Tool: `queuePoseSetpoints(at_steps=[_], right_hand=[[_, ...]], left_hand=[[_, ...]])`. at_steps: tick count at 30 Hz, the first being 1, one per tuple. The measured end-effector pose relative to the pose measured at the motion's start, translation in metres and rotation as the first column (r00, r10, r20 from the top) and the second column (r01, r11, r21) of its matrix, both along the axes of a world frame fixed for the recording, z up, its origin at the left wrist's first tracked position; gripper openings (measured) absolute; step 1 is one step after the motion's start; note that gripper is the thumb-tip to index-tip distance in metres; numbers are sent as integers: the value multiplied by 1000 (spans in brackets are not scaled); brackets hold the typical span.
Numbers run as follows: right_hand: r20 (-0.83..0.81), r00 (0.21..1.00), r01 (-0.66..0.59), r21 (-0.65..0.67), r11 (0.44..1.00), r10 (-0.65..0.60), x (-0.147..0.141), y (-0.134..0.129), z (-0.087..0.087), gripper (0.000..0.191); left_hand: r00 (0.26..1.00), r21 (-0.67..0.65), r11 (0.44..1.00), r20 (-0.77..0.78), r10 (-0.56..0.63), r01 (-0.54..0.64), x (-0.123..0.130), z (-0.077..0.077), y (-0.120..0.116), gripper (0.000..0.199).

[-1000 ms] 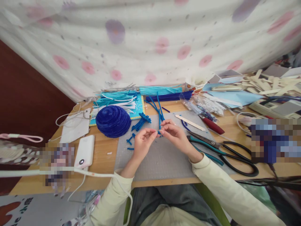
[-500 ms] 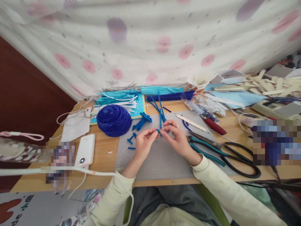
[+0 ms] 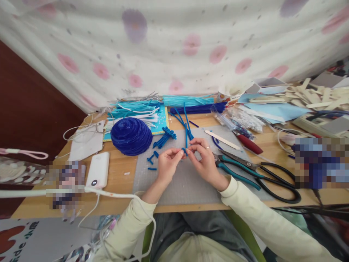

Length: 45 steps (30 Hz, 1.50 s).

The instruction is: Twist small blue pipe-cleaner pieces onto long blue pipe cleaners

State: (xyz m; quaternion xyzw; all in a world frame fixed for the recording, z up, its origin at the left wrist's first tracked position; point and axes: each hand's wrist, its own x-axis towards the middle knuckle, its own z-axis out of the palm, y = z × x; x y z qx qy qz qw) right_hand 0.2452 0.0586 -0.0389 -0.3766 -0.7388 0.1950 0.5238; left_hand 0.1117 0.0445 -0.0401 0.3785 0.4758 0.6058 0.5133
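Both hands meet over the grey cutting mat (image 3: 174,189). My left hand (image 3: 169,163) pinches one end of a short blue pipe cleaner (image 3: 184,149). Thumb and forefinger of my right hand (image 3: 202,160) close on the same piece from the other side. Its exact shape is mostly hidden by the fingertips. Just beyond lie several long blue pipe cleaners (image 3: 186,127). Left of them rests a bundle of looped blue pipe cleaners (image 3: 165,137), with short blue pieces (image 3: 153,157) nearer my left hand. A dark blue coiled dome (image 3: 131,136) sits farther left.
Right of my hands lie scissors (image 3: 252,166), teal-handled pliers (image 3: 240,177), a wooden stick (image 3: 222,139) and a red-handled tool (image 3: 248,143). Pipe cleaner bundles (image 3: 188,100) line the back. A white power bank (image 3: 98,170) is at left; its white cable (image 3: 117,195) crosses my left sleeve.
The view has shifted slightly. Both hands keep their pinch on the small blue piece, with only slight finger movement; the things on the table stay where they were.
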Motion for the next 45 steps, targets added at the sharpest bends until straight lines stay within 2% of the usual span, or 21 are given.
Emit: queuePoseSetpoints(at_steps=[10, 15, 22, 28, 32, 37, 42, 45], right_hand=[[37, 999, 10, 7, 1000, -10, 0, 1, -1, 5], [35, 999, -20, -42, 999, 21, 3, 4, 0, 6], [-10, 997, -80, -88, 993, 80, 4, 6, 3, 15], [-25, 980, -199, -171, 965, 198, 9, 8, 6, 21], [-116, 963, -266, -278, 923, 242, 10, 10, 4, 25], [-236, 918, -385, -334, 860, 319, 3, 9, -1, 25], [-296, 925, -332, -317, 889, 240, -1, 7, -3, 23], [-278, 934, -314, -349, 883, 223, -1, 7, -1, 26]], left_hand=[[1000, 2, 1000, -11, -26, 26, 0, -3, 0, 14], [994, 60, 998, -109, -28, 34, -2, 0, -1, 14], [981, 91, 994, -187, -41, 59, -6, 7, -2, 18], [953, 99, 991, -298, -52, 85, -15, 7, 2, 22], [917, 173, 981, -399, -8, 84, -17, 6, 3, 22], [927, 213, 977, -363, 92, -14, -13, 3, 1, 22], [893, 261, 965, -428, 136, -21, -12, 3, 0, 23], [858, 287, 958, -493, 141, 8, -11, 5, -1, 23]])
